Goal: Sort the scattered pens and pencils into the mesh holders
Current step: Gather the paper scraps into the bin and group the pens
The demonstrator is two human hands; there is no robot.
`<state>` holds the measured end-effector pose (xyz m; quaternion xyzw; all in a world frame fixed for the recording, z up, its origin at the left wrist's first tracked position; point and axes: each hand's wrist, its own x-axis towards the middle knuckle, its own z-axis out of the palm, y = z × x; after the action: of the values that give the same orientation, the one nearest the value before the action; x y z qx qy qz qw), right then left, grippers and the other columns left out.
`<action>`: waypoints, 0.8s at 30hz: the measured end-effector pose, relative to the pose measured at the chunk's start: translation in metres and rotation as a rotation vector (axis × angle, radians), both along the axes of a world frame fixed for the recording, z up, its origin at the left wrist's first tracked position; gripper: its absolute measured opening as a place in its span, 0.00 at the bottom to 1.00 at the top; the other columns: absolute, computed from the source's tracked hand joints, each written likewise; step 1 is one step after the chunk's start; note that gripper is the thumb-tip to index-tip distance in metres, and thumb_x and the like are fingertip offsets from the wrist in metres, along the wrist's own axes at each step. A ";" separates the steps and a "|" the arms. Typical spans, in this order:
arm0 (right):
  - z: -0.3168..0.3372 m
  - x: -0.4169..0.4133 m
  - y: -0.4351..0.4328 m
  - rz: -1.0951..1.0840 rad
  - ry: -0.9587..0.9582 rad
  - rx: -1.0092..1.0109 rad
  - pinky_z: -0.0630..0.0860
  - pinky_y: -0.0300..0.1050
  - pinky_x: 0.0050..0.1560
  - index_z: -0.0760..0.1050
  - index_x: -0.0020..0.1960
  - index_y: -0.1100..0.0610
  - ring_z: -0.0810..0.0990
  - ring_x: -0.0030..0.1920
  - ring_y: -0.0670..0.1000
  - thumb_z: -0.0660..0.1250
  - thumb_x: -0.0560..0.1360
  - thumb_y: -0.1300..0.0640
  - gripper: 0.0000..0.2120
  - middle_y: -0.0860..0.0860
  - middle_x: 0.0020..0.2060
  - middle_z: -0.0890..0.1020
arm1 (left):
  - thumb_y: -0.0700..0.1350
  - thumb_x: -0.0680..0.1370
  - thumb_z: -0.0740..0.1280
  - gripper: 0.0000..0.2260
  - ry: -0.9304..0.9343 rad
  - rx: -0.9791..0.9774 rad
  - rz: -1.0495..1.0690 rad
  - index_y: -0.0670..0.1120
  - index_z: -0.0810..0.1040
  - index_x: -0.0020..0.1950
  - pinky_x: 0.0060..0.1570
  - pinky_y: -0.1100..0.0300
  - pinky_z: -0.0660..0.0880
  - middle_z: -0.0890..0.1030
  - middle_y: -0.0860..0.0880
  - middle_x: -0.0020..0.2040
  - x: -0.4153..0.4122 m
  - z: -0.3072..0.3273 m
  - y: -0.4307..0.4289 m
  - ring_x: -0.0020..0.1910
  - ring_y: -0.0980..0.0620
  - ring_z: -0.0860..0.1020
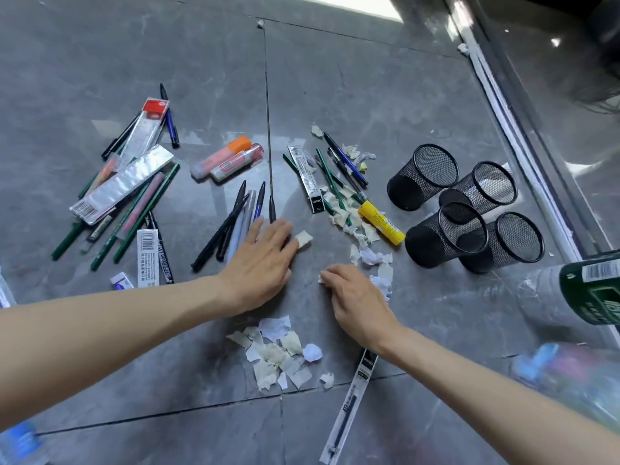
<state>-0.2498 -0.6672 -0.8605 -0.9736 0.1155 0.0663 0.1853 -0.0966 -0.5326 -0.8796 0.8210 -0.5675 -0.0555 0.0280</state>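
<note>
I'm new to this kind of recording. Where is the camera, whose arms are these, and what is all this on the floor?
There is no machine here. A person wears one wide-angle camera on the head, and it looks down at their own bare arms. The left hand lies flat with straight fingers beside a group of pens. The right hand appears to pinch a small paper scrap. Scattered on the grey tiled floor are more pens, green pencils, packaged refills, a yellow glue stick and torn paper. Four black mesh holders stand at the right and look empty.
</note>
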 end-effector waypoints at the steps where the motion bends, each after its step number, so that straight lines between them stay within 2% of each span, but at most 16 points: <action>1: 0.003 0.001 -0.001 -0.033 0.002 0.073 0.72 0.51 0.56 0.77 0.56 0.63 0.75 0.56 0.57 0.58 0.75 0.67 0.13 0.56 0.54 0.78 | 0.46 0.74 0.60 0.24 0.032 -0.007 -0.063 0.43 0.65 0.70 0.72 0.44 0.45 0.62 0.40 0.72 -0.006 0.001 -0.001 0.74 0.42 0.57; 3: 0.005 0.003 -0.001 -0.144 -0.070 0.161 0.73 0.53 0.58 0.78 0.54 0.63 0.76 0.57 0.57 0.60 0.73 0.69 0.14 0.56 0.54 0.78 | 0.45 0.74 0.61 0.23 0.074 -0.024 -0.253 0.44 0.67 0.70 0.72 0.43 0.49 0.65 0.40 0.71 -0.016 0.004 0.002 0.73 0.44 0.60; 5: 0.003 -0.001 -0.002 -0.310 -0.171 0.077 0.69 0.50 0.65 0.77 0.59 0.61 0.72 0.63 0.56 0.60 0.72 0.68 0.17 0.57 0.62 0.75 | 0.43 0.75 0.62 0.20 0.084 -0.074 -0.385 0.43 0.71 0.67 0.70 0.43 0.56 0.70 0.41 0.68 -0.025 0.007 0.005 0.71 0.45 0.66; 6: 0.002 -0.003 -0.004 -0.400 -0.180 0.038 0.64 0.49 0.69 0.73 0.64 0.59 0.66 0.68 0.56 0.60 0.74 0.66 0.19 0.57 0.67 0.70 | 0.43 0.76 0.62 0.19 0.115 -0.090 -0.374 0.43 0.71 0.68 0.70 0.44 0.57 0.71 0.42 0.68 -0.027 0.006 0.006 0.71 0.46 0.66; 8: 0.000 -0.008 -0.010 -0.549 -0.071 0.099 0.51 0.49 0.74 0.60 0.74 0.53 0.49 0.76 0.53 0.57 0.79 0.58 0.24 0.55 0.76 0.52 | 0.46 0.81 0.56 0.21 0.223 -0.088 -0.261 0.45 0.61 0.74 0.73 0.50 0.52 0.63 0.45 0.74 -0.028 0.004 0.003 0.75 0.49 0.58; 9: -0.002 -0.011 -0.013 -0.586 0.017 0.164 0.46 0.48 0.74 0.52 0.77 0.51 0.41 0.77 0.52 0.55 0.80 0.54 0.26 0.55 0.77 0.44 | 0.49 0.82 0.52 0.22 0.267 -0.067 -0.224 0.46 0.56 0.76 0.74 0.53 0.49 0.58 0.47 0.77 -0.027 0.003 0.001 0.76 0.52 0.54; 10: -0.004 -0.015 -0.016 -0.579 0.094 0.223 0.42 0.46 0.74 0.47 0.78 0.50 0.37 0.76 0.51 0.54 0.81 0.50 0.28 0.54 0.77 0.39 | 0.50 0.83 0.50 0.23 0.290 -0.037 -0.223 0.47 0.53 0.77 0.74 0.56 0.47 0.55 0.48 0.77 -0.026 0.001 -0.001 0.76 0.53 0.51; 12: -0.007 -0.024 -0.012 -0.437 0.156 0.264 0.39 0.42 0.73 0.44 0.78 0.50 0.33 0.75 0.48 0.53 0.82 0.48 0.29 0.52 0.76 0.36 | 0.48 0.83 0.52 0.22 0.326 -0.069 -0.264 0.45 0.55 0.77 0.73 0.58 0.48 0.56 0.47 0.77 -0.023 0.000 -0.009 0.76 0.52 0.53; 15: -0.008 -0.032 0.006 -0.221 0.102 0.364 0.36 0.30 0.70 0.47 0.78 0.50 0.34 0.74 0.40 0.52 0.82 0.50 0.26 0.45 0.75 0.37 | 0.48 0.82 0.53 0.23 0.386 -0.142 -0.147 0.45 0.55 0.77 0.73 0.59 0.48 0.53 0.45 0.78 -0.015 0.000 -0.027 0.76 0.50 0.52; 17: -0.006 -0.033 0.012 -0.215 0.027 0.418 0.39 0.26 0.70 0.55 0.76 0.48 0.38 0.74 0.35 0.54 0.82 0.51 0.23 0.40 0.75 0.41 | 0.51 0.82 0.53 0.25 0.380 -0.157 -0.079 0.46 0.52 0.77 0.73 0.56 0.48 0.49 0.46 0.78 -0.005 -0.003 -0.047 0.76 0.49 0.50; 19: -0.002 -0.029 0.005 -0.289 -0.047 0.380 0.42 0.22 0.66 0.64 0.72 0.47 0.46 0.74 0.36 0.55 0.82 0.53 0.19 0.40 0.75 0.47 | 0.52 0.82 0.53 0.26 0.352 -0.139 -0.074 0.47 0.51 0.78 0.74 0.55 0.48 0.47 0.45 0.78 0.003 -0.004 -0.069 0.76 0.48 0.48; 21: 0.001 -0.022 -0.011 -0.368 -0.067 0.283 0.43 0.22 0.65 0.68 0.69 0.51 0.51 0.75 0.41 0.56 0.81 0.55 0.17 0.45 0.76 0.52 | 0.54 0.82 0.51 0.26 0.316 -0.052 -0.066 0.46 0.51 0.77 0.74 0.52 0.49 0.48 0.45 0.78 0.007 -0.008 -0.084 0.77 0.48 0.47; 24: 0.006 -0.008 -0.040 -0.409 -0.044 0.192 0.44 0.29 0.68 0.64 0.72 0.55 0.51 0.76 0.45 0.57 0.79 0.60 0.20 0.50 0.77 0.53 | 0.54 0.82 0.50 0.25 0.250 0.014 -0.106 0.45 0.54 0.76 0.73 0.51 0.51 0.53 0.45 0.77 -0.004 -0.013 -0.086 0.77 0.48 0.48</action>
<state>-0.2574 -0.7076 -0.8545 -0.9091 0.2996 0.0169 0.2891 -0.1004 -0.6188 -0.8931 0.7768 -0.6016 -0.1628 0.0900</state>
